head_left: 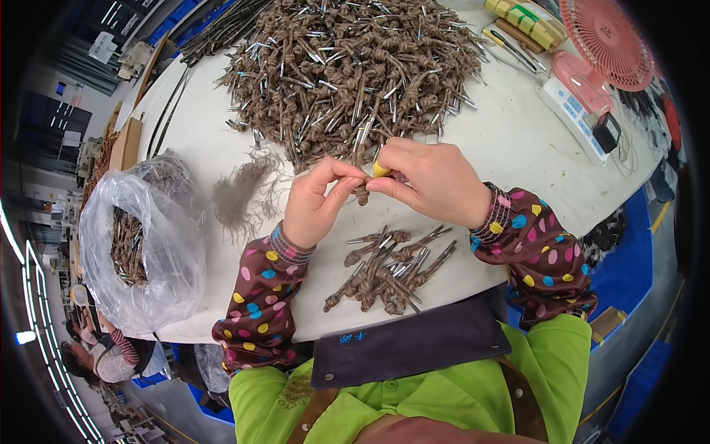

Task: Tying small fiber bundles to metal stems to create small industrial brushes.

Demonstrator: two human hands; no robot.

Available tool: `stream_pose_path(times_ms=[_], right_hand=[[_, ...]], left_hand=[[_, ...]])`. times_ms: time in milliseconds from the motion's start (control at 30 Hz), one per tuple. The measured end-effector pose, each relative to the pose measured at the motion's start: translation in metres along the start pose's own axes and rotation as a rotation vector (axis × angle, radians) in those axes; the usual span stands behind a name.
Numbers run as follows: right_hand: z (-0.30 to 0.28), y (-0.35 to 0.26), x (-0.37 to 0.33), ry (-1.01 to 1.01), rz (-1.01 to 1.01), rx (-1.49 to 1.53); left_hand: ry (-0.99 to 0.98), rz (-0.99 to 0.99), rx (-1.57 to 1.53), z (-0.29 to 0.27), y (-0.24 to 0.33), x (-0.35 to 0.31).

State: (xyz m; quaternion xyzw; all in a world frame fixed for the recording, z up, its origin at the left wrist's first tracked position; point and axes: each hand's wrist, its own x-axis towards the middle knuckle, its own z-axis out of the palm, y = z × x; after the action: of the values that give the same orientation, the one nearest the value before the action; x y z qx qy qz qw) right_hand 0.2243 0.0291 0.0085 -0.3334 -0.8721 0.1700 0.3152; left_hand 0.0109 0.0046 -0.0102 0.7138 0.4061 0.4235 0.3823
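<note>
My left hand [316,198] pinches a brown knotted cord [361,195] between thumb and forefinger. My right hand [433,181] meets it there, its thumb at the knot, and its curled fingers wrap a small yellow tool [380,169] that is mostly hidden. Just beyond both hands rises a large heap of brown knotted cords [347,70] with silvery metal tips. Nearer to me lies a smaller pile of the same knotted cords [388,277].
Loose brown fibre scraps [240,194] lie left of my hands, beside a clear plastic bag [174,244] holding more cords. At the right of the white table [518,140] are a power strip [575,122], a pink fan [608,37] and a yellow roll [529,22].
</note>
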Motion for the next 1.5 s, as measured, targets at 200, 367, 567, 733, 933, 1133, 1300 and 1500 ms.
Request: stream_pose_path(times_ms=[200, 367, 567, 733, 933, 1133, 1300, 1500], right_hand=[[-0.005, -0.003, 0.001, -0.021, -0.071, -0.031], [-0.003, 0.008, 0.003, 0.101, 0.059, 0.344], [0.009, 0.018, 0.012, 0.162, 0.214, 0.721], [-0.005, 0.012, 0.011, 0.027, 0.346, 0.743], [-0.007, 0.018, 0.01, 0.092, 0.338, 0.538], [-0.006, 0.016, 0.004, -0.173, 0.227, 0.56], [0.007, 0.002, 0.001, -0.399, 0.112, 0.473], [0.008, 0.008, -0.01, -0.663, -0.055, 0.236]], left_hand=[[-0.016, -0.012, 0.08, 0.0, 0.001, -0.003], [-0.045, -0.094, -0.181, 0.0, 0.005, -0.001], [-0.128, -0.056, -0.27, 0.001, 0.01, -0.001], [0.033, -0.026, -0.112, -0.011, 0.011, 0.001], [0.249, -0.166, 1.233, -0.077, 0.0, -0.014], [-0.023, 0.114, 0.87, -0.019, 0.006, -0.02], [-0.308, 0.18, 0.899, -0.004, -0.026, -0.023], [-0.261, 0.088, 1.052, -0.066, -0.037, -0.052]])
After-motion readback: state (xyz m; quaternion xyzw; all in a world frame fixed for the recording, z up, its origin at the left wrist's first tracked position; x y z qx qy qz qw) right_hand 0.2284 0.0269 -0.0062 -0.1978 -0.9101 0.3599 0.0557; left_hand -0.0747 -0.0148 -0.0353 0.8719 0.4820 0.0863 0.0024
